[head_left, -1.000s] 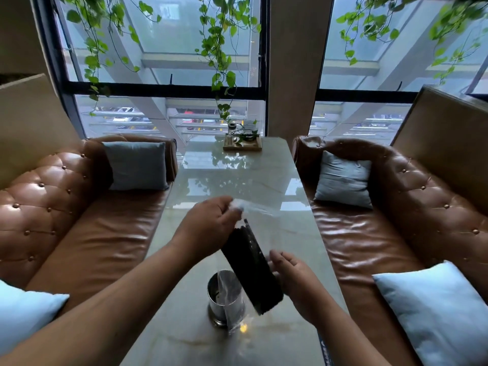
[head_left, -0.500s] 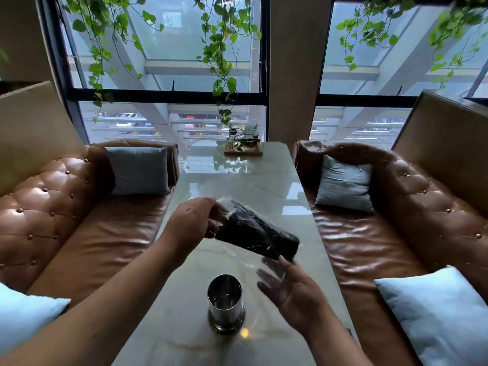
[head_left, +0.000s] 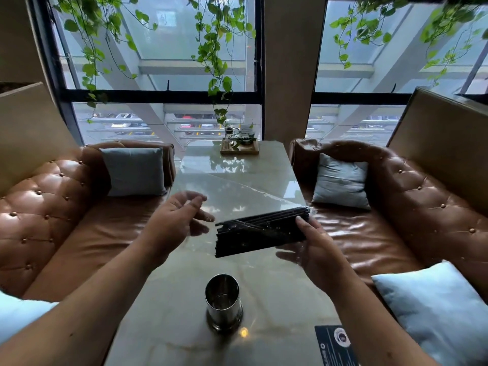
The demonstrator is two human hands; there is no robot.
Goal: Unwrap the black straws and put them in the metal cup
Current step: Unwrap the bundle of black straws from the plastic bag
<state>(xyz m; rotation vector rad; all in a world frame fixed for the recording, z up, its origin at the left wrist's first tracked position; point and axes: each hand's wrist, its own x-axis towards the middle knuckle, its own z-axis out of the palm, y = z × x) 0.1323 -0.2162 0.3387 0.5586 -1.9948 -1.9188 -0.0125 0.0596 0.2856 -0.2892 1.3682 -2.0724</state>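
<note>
Straw bundle [head_left: 261,231] now level, wrapper indistinct

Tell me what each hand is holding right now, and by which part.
The right hand holds the bundle of black straws by its right end, thumb on top, fingers beneath. The left hand is open beside the bundle's left end, holding nothing visible.

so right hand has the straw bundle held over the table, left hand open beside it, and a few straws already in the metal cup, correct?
Not quite. The head view shows the metal cup empty, with no straws in it. The rest holds: the right hand holds the straw bundle over the table, and the left hand is open beside it.
</note>
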